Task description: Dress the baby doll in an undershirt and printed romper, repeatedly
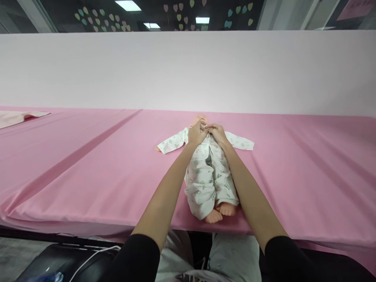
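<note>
Baby doll in a white printed cloth outfit lies on a pink-sheeted table, with a plain white partition behind, a pale pink cloth far left, and a black seat with a white cable below. Left hand and right hand are half-curled just below its head, kinda blocking the view, so can't tell if they're pinching fabric. Cloth and seat are both cut off.

the doll looks smooth plastic, its clothes matt cloth; at twelve o'clock, a smooth wall; at eight, a glossy seat.
</note>
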